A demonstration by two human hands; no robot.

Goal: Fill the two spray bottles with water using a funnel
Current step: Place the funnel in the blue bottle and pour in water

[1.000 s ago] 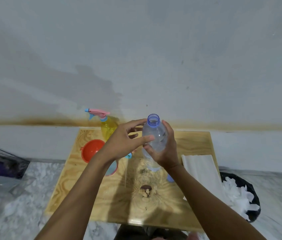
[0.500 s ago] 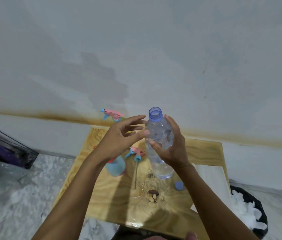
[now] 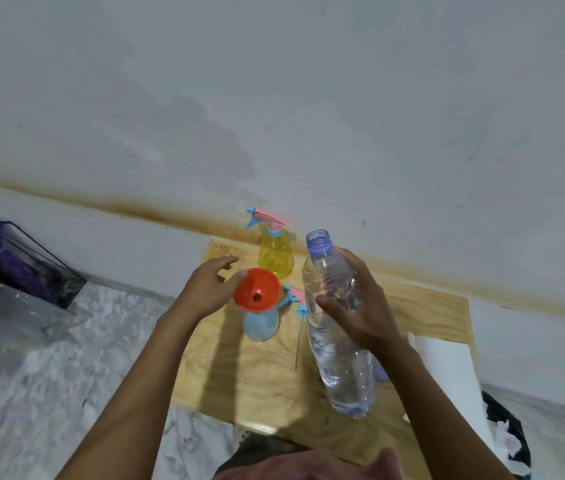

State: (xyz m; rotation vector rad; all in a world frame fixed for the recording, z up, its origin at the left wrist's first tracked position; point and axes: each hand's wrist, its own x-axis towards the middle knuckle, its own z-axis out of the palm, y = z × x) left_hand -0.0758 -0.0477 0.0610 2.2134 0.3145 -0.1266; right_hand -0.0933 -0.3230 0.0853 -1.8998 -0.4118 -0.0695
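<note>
1. While the right hand (image 3: 367,306) grips a clear plastic bottle (image 3: 339,368), its open neck points up, slightly tilted.
2. Left hand (image 3: 204,289), fingers spread, touches the orange funnel (image 3: 263,285) standing in a blue spray bottle (image 3: 260,327).

Prob. a plain room at home: painted wall (image 3: 308,98) w/ brown stain line (image 3: 135,206), marble-look floor (image 3: 49,393), low plywood table (image 3: 260,379), waste bin (image 3: 526,450).
</note>
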